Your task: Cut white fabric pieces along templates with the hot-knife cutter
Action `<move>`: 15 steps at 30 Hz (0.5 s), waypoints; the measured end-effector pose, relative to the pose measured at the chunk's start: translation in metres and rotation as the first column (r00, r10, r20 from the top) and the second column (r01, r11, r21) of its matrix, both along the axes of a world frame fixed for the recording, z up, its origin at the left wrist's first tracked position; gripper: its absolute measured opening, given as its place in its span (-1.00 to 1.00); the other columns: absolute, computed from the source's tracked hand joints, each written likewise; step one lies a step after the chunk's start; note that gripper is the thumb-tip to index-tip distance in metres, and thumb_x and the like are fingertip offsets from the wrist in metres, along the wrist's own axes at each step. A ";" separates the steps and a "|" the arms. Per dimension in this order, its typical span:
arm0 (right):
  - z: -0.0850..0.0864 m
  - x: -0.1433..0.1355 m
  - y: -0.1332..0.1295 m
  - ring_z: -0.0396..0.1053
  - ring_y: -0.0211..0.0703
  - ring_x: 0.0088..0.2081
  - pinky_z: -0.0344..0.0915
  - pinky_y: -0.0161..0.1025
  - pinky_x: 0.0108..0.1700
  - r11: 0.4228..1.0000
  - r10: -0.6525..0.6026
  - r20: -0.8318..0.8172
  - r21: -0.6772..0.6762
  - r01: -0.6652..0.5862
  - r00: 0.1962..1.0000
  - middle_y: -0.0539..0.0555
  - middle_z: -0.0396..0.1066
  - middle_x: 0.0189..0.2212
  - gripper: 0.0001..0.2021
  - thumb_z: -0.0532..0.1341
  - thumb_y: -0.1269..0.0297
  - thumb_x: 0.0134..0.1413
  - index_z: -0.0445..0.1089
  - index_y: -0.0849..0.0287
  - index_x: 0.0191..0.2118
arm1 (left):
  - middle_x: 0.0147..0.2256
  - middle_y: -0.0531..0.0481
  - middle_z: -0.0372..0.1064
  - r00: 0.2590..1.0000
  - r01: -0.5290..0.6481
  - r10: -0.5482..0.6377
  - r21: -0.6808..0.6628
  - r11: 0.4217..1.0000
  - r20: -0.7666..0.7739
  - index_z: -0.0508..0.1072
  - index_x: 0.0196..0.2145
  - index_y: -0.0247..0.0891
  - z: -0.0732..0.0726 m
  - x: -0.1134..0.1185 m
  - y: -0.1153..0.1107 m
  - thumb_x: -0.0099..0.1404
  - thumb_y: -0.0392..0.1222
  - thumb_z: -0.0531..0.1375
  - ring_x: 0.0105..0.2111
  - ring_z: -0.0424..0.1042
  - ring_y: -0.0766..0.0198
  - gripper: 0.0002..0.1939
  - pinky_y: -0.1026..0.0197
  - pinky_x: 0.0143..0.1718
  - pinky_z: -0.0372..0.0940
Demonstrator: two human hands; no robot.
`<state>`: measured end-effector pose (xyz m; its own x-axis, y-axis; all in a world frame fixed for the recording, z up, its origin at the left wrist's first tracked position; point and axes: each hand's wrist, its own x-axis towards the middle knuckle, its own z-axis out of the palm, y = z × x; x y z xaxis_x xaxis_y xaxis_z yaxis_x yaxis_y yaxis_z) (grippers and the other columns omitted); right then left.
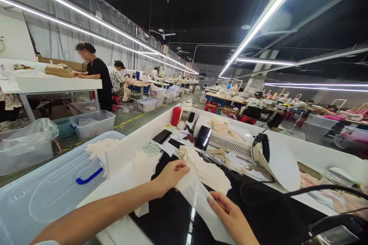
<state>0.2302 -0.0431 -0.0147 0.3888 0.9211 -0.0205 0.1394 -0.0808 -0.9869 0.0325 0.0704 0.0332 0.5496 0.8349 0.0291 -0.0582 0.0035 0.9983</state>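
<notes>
A whitish, see-through sheet (195, 195), perhaps paper or film, stretches between my two hands over a glossy black surface (163, 218). My left hand (171, 176) pinches its upper end, fingers curled in. Lower on the right edge, my right hand (227, 210) grips the sheet between thumb and fingers. Just beyond the sheet lie cream fabric pieces (214, 174), partly behind my left hand. More pale fabric (143, 168) is piled left of my left hand, with a tangle of pale green cord (151, 148) on top.
Two dark phones (162, 136) (203, 138), a red container (176, 116) and a slotted white machine (230, 141) stand at the table's back. A white-shaded object (276, 160) and black cables (324, 189) are at right. A lidded blue bin (57, 191) adjoins the left. A person (99, 72) works beyond.
</notes>
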 end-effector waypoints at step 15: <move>0.004 0.089 0.107 0.38 -0.18 -0.43 0.32 -0.22 -0.40 0.905 -0.414 0.123 0.166 0.392 0.902 0.08 0.52 -0.25 -0.40 0.34 -0.20 0.00 0.46 0.21 -0.02 | 0.10 -0.17 0.40 0.925 -0.081 0.135 0.162 0.984 -0.355 0.42 0.16 -0.28 0.014 0.075 0.120 0.49 -0.04 0.24 0.01 0.48 0.07 -0.62 -0.07 0.01 0.47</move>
<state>0.3192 0.0638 -0.0110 0.7157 0.6747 0.1805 0.2719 -0.0312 -0.9618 0.1071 0.1904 0.0473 0.4515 0.8916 -0.0337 0.3165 -0.1248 0.9403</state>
